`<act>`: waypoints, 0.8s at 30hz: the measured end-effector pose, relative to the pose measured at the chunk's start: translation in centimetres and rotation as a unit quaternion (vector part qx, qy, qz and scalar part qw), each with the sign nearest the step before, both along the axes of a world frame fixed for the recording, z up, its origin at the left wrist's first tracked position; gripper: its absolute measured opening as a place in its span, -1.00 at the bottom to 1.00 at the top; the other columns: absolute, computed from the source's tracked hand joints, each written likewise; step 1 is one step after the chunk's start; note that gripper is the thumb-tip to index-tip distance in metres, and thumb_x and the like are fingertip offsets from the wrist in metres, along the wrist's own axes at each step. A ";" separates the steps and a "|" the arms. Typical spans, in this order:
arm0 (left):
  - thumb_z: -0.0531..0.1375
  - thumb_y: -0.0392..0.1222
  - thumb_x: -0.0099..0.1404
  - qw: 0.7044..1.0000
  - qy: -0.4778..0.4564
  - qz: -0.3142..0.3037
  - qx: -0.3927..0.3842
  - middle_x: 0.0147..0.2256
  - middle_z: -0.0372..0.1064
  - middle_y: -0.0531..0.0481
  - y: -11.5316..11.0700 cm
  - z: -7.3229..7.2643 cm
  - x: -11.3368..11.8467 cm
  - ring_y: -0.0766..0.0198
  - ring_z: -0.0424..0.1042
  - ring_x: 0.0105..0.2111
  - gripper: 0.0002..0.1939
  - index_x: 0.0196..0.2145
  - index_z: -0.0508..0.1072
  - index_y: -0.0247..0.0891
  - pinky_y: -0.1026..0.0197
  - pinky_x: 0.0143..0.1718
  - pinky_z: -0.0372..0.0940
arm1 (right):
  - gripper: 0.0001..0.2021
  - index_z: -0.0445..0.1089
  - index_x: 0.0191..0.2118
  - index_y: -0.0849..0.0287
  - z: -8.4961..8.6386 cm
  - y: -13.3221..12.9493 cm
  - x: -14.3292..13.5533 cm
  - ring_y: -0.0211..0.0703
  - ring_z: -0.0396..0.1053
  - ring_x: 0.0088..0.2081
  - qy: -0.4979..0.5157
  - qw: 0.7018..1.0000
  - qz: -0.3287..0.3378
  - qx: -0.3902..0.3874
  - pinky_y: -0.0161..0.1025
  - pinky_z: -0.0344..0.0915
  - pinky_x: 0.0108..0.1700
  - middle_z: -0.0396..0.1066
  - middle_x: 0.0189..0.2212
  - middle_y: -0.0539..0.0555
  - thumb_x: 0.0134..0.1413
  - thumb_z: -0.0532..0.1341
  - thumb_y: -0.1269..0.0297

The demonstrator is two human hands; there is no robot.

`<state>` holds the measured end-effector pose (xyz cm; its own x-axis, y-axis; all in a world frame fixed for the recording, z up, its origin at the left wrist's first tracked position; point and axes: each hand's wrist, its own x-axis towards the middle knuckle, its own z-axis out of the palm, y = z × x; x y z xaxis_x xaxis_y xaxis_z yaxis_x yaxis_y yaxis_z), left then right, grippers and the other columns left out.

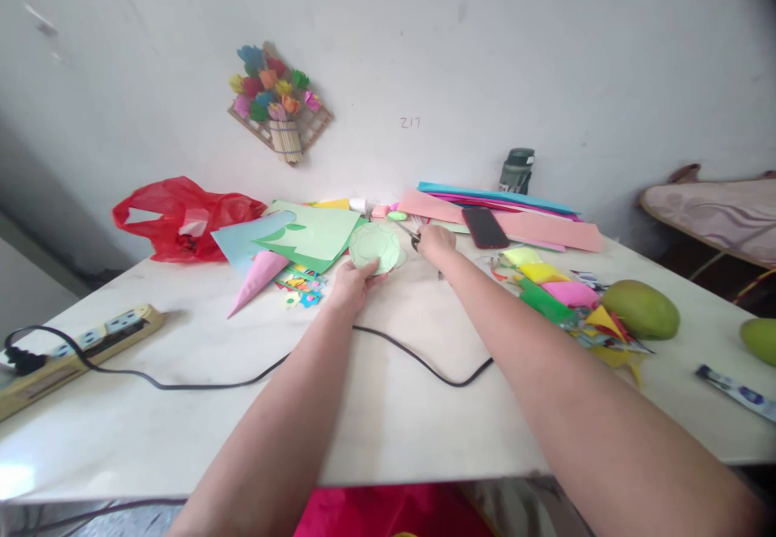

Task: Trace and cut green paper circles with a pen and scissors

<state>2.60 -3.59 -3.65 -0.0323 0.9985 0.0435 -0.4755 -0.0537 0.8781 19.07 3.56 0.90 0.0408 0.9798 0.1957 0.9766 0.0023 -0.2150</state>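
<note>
In the middle of the table, my left hand is closed on the lower edge of a pale green paper circle with curved lines drawn on it. My right hand is wrapped round the dark handles of a pair of scissors, whose blades point up and left, to the right of the circle. Left of my left hand lie green paper sheets, a pink paper cone and small colourful cut-outs. Beyond my right hand, a phone rests on stacked coloured paper.
A red plastic bag sits at the back left. A power strip feeds a black cord crossing the table under my arms. Paper scraps and a green mango lie right; a dark bottle stands by the wall.
</note>
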 end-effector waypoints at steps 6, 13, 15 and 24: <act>0.28 -0.39 0.02 1.000 -0.008 0.026 0.007 -0.24 0.43 -0.14 0.1 -0.1 -0.2 0.18 0.49 -0.37 -0.63 -0.17 0.37 -0.38 0.30 -0.46 0.42 | -0.68 0.31 -0.13 0.18 -1.3 -4.0 0.5 -0.30 0.37 -0.52 0.367 0.925 0.075 -0.068 -0.41 0.13 -0.64 0.42 -0.35 0.07 -0.02 0.16 0.17; 0.26 -0.43 0.03 0.998 -0.033 0.041 0.021 -0.31 0.43 -0.14 0.2 -0.1 -0.3 0.18 0.49 -0.33 -0.74 -0.26 0.38 -0.43 0.22 -0.26 0.42 | -0.59 0.26 -0.30 0.19 -1.6 -7.6 0.8 -0.44 0.22 -0.65 0.439 0.870 0.160 -0.158 -0.47 0.04 -0.74 0.30 -0.50 -0.02 -0.14 0.22 -0.06; 0.24 -0.43 0.05 0.998 -0.039 0.043 0.016 -0.33 0.44 -0.13 0.1 -0.1 -0.4 0.18 0.49 -0.34 -0.77 -0.27 0.37 -0.43 0.24 -0.29 0.42 | -0.60 0.25 -0.34 0.21 -1.2 -8.0 0.9 -0.43 0.23 -0.65 0.429 0.866 0.185 -0.181 -0.47 0.06 -0.74 0.30 -0.50 -0.02 -0.14 0.22 -0.06; 0.30 -0.35 0.01 0.999 -0.031 0.024 0.024 -0.29 0.43 -0.11 0.0 -0.1 -0.6 0.12 0.49 -0.30 -0.72 -0.29 0.36 -0.36 0.19 -0.28 0.41 | -0.62 0.25 -0.40 0.21 -0.9 -8.5 1.0 -0.42 0.25 -0.65 0.406 0.858 0.228 -0.218 -0.46 0.10 -0.72 0.31 -0.54 -0.02 -0.16 0.26 -0.03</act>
